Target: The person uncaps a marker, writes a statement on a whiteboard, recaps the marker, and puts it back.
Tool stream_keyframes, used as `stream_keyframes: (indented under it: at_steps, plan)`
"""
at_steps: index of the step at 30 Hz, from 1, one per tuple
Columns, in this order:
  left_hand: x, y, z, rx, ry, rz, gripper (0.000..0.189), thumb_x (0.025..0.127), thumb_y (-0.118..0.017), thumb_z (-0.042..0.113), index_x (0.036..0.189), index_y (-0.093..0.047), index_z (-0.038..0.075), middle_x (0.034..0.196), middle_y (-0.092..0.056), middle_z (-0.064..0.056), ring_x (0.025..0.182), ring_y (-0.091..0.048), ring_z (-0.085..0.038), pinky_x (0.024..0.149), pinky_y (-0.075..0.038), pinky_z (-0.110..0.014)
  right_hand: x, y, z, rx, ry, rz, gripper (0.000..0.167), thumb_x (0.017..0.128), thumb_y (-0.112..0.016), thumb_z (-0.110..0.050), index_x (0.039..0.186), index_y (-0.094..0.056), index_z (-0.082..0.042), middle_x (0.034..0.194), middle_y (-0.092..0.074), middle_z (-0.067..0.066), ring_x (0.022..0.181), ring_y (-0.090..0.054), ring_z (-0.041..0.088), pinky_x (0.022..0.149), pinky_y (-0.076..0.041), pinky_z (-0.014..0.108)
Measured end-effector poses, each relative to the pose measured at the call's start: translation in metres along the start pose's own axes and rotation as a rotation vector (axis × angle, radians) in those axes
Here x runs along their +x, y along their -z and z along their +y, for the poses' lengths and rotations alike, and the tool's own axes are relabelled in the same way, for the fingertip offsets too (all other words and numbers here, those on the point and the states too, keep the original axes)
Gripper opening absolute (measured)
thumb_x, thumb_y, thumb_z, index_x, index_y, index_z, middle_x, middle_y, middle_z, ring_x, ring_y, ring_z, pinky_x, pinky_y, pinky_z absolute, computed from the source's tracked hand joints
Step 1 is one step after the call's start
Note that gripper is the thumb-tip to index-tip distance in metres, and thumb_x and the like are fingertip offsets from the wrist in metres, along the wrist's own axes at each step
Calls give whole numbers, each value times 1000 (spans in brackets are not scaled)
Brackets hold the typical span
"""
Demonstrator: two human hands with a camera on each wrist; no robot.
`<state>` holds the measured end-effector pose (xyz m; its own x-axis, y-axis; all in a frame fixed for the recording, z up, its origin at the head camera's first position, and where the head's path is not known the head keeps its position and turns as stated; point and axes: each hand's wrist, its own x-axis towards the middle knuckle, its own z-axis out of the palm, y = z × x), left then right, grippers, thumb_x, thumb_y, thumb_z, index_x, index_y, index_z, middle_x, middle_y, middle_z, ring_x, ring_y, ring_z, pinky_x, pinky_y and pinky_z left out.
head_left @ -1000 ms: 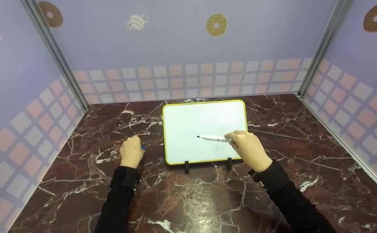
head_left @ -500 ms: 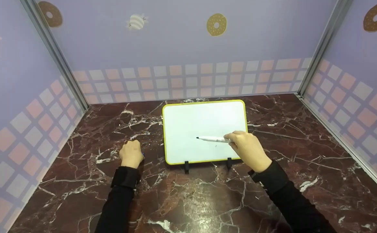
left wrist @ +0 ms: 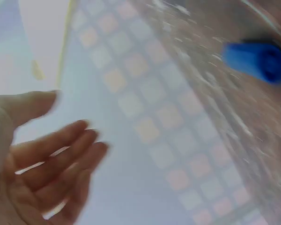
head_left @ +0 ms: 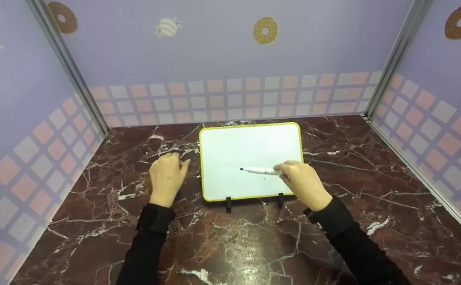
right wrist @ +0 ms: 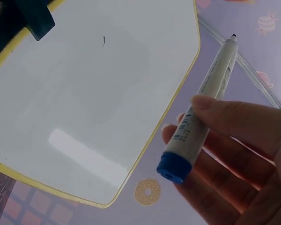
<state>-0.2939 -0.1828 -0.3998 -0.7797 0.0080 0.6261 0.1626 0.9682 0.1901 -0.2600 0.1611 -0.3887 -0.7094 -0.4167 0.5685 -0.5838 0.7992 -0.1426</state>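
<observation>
My right hand pinches a white marker between thumb and fingers, in front of the whiteboard. The marker is uncapped; its dark tip points left in the head view, and its rear end is blue. A short dark stroke shows on the board in the right wrist view. Left of the board, my left hand is raised with thumb and fingers apart, holding nothing. A blue marker cap lies on the table in the left wrist view; in the head view it is mostly hidden by the left hand.
The yellow-rimmed board leans back on a stand with two black feet. Beneath it is a dark red marbled table. Lilac panels with printed tiles and doughnuts close off the back and both sides.
My left hand has let go of the blue cap, loosened from its curl and moved up and slightly right. The right hand and marker have stayed nearly still.
</observation>
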Motion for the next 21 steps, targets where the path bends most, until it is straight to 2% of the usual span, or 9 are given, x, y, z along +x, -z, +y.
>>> stream_keyframes:
  at_steps: [2,5,8,10,12,15,21]
  plan:
    - [1,4,15,-48,-112,59,35,89,-73,32,100,-73,-1,98,-74,-19,88,-71,-37,81,-59,-49,0,-1,-1,-2,2,-2,20,78,-78,5,98,-76,-1,85,-72,12,76,-71,27,66,-61,40]
    - [0,9,40,-125,-289,89,38,91,-69,36,111,-71,3,112,-73,-15,104,-69,-32,97,-54,-48,0,-2,-2,-13,20,3,19,79,-78,4,97,-76,-2,85,-72,11,76,-71,26,64,-61,40]
    - [-6,12,63,-153,-451,110,43,88,-70,39,115,-70,6,114,-73,-10,106,-68,-27,100,-53,-44,-1,-5,-4,-35,52,14,18,79,-79,2,96,-76,-3,84,-72,9,75,-70,25,62,-61,38]
    - [-12,11,77,-164,-533,127,45,85,-74,40,115,-70,7,113,-73,-8,103,-69,-24,97,-55,-41,-1,-7,-5,-52,72,22,18,79,-79,2,95,-76,-5,84,-73,8,75,-70,24,62,-61,36]
    - [-17,8,87,-175,-582,128,47,82,-77,41,114,-71,7,111,-74,-6,101,-69,-21,95,-56,-37,-2,-9,-7,-78,90,27,18,79,-79,2,95,-76,-5,84,-73,8,76,-70,23,63,-61,34]
    - [-26,1,97,-189,-624,109,46,79,-80,39,112,-73,7,109,-74,-4,100,-69,-18,94,-55,-34,-3,-12,-11,-106,117,33,18,78,-80,2,95,-77,-5,85,-73,7,77,-71,22,65,-62,32]
    - [-37,-12,105,-166,-672,95,39,77,-84,33,108,-74,10,104,-73,-1,96,-68,-15,92,-55,-30,-4,-16,-21,-141,172,33,17,79,-80,-1,94,-76,-7,85,-73,5,77,-70,20,63,-62,30]
